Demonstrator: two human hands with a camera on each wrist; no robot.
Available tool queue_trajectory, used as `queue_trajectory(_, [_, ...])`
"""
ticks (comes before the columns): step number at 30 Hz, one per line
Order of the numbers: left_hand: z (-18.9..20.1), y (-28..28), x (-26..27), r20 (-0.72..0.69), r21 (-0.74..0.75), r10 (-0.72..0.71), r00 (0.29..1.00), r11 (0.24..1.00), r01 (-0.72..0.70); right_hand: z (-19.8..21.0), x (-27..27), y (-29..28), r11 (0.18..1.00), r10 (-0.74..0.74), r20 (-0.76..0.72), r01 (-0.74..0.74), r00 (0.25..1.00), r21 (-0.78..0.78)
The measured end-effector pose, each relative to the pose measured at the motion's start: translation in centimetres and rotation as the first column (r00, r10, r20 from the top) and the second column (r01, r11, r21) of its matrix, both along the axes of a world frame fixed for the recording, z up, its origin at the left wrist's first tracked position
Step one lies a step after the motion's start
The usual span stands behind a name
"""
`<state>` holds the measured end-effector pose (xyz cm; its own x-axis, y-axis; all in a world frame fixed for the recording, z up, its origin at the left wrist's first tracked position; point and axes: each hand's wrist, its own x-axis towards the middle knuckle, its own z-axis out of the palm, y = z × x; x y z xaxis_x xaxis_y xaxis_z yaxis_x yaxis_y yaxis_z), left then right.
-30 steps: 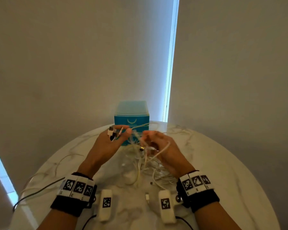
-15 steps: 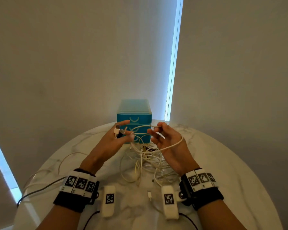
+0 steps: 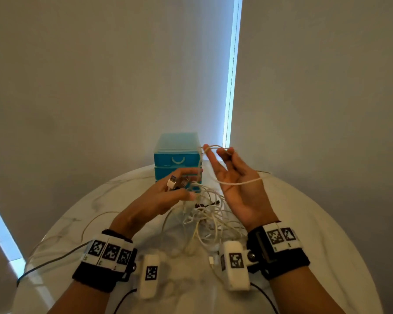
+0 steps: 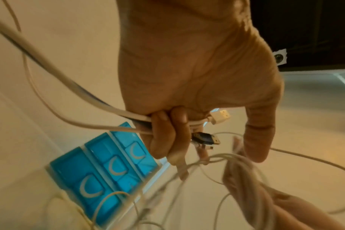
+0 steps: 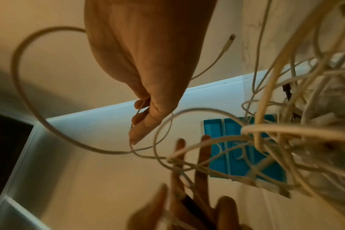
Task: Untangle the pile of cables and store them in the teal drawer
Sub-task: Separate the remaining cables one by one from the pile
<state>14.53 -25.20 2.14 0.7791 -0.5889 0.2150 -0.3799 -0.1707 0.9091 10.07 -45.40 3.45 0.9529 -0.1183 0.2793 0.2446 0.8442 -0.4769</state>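
A tangle of white cables [image 3: 204,214] lies on the round marble table [image 3: 315,223] in front of the teal drawer unit [image 3: 177,155], whose drawers are closed. My left hand [image 3: 179,184] hovers over the tangle and grips a bundle of cable ends, white and black USB plugs [image 4: 220,116] sticking out past its curled fingers. My right hand [image 3: 218,152] is raised to the right of the drawer unit and pinches a loop of one white cable [image 3: 241,182], which runs across the palm and back down into the pile.
A loose white plug [image 3: 211,260] lies on the table near my right wrist. Thin cords [image 3: 55,259] trail off the table's left edge. Plain walls and a bright window strip stand behind the drawer unit.
My right hand has risen up and to the right, drawing a white cable loop out of the tangle. The left hand has stayed over the pile, still holding the plug ends.
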Motion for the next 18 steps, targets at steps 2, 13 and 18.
queue_trajectory(2, [0.3,-0.6,-0.5,0.098,0.013,0.019,0.995,1.000,-0.020,-0.2,0.2,0.2,0.996,0.035,-0.002,-0.035,0.999,-0.080])
queue_trajectory(13, [-1.0,0.9,2.4,0.213,0.014,0.286,0.934,0.955,-0.295,-1.1,0.9,-3.2,0.931,0.019,-0.003,-0.017,1.000,0.364])
queue_trajectory(18, [-1.3,1.3,2.8,0.239,-0.061,0.328,0.914,0.944,-0.323,-3.5,2.0,-0.3,0.855,-0.069,-0.344,-0.122,0.936,-0.503])
